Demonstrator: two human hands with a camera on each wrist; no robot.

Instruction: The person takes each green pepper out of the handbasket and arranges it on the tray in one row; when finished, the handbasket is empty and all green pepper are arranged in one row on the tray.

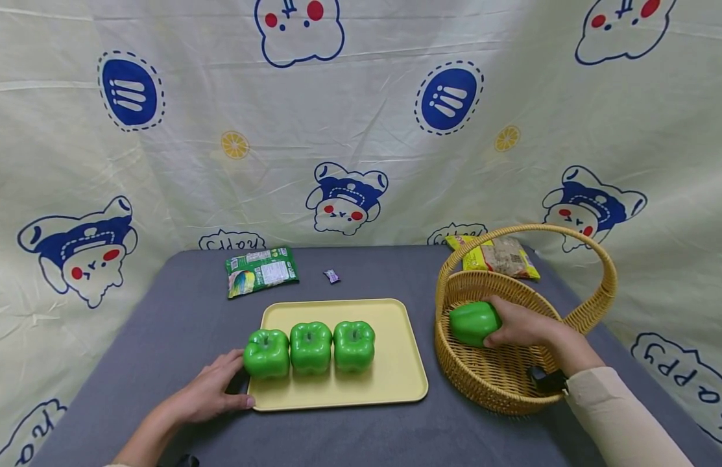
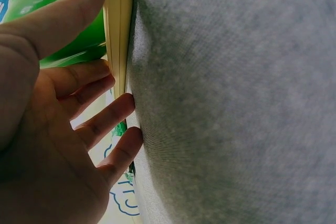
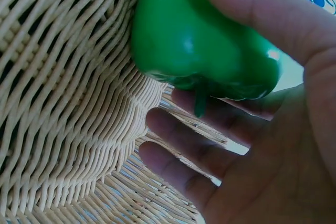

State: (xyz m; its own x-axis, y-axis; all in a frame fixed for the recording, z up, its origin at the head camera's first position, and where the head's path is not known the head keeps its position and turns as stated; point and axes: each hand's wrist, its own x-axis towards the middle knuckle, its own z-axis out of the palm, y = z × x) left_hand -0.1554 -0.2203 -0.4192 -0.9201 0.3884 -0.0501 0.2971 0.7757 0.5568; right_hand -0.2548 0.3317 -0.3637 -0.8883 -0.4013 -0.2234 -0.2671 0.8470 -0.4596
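Observation:
Inside the wicker basket, my right hand grips a green bell pepper, thumb on one side and fingers on the other. The right wrist view shows this pepper lying against the woven wall, its stem toward the palm. My left hand rests at the left end of the yellow tray. In the left wrist view its thumb and fairly straight fingertips touch the tray's edge. Three green bell peppers stand in a row on the tray, the leftmost close to the left hand's fingers.
A green snack packet lies behind the tray, with a small purple wrapped piece to its right. A yellow packet lies behind the basket, whose tall handle arches over it. A patterned curtain hangs behind the grey table.

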